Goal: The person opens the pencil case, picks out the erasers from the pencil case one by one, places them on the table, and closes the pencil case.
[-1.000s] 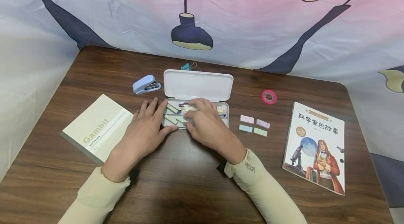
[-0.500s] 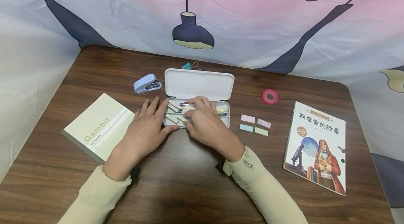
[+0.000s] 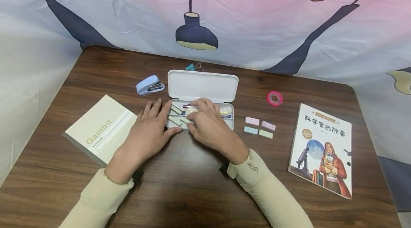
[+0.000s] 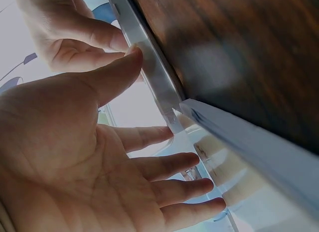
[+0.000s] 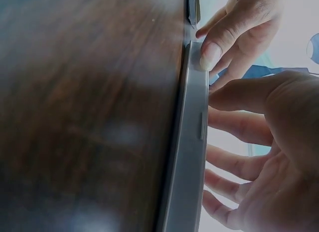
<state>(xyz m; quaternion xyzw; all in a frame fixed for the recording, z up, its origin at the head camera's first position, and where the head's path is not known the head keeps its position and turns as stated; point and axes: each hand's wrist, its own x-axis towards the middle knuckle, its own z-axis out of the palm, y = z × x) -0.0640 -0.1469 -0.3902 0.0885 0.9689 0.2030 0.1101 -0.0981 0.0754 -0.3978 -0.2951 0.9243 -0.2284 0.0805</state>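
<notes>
A white pencil case (image 3: 203,87) stands with its lid raised, pens (image 3: 225,113) in its rear compartment. Green blocks (image 3: 174,121) lie at its left end, one across the rear compartment and others at the front. My left hand (image 3: 146,137) touches the case's left end with fingers extended; its thumb rests at the front edge (image 4: 157,75). My right hand (image 3: 210,128) reaches over the case with bent fingers, thumb and index finger on either side of a green block (image 3: 184,120). The right wrist view shows its fingers behind the case wall (image 5: 192,142), which hides their tips.
A notebook (image 3: 102,128) and a stapler (image 3: 149,85) lie left. Behind the lid is a teal binder clip (image 3: 190,67). To the right are several pastel blocks (image 3: 252,120), a pink tape roll (image 3: 274,98) and an illustrated book (image 3: 321,149).
The green block by my right thumb and index finger has shifted slightly toward the back of the case. Both hands have otherwise hardly moved; the head view has shifted slightly.
</notes>
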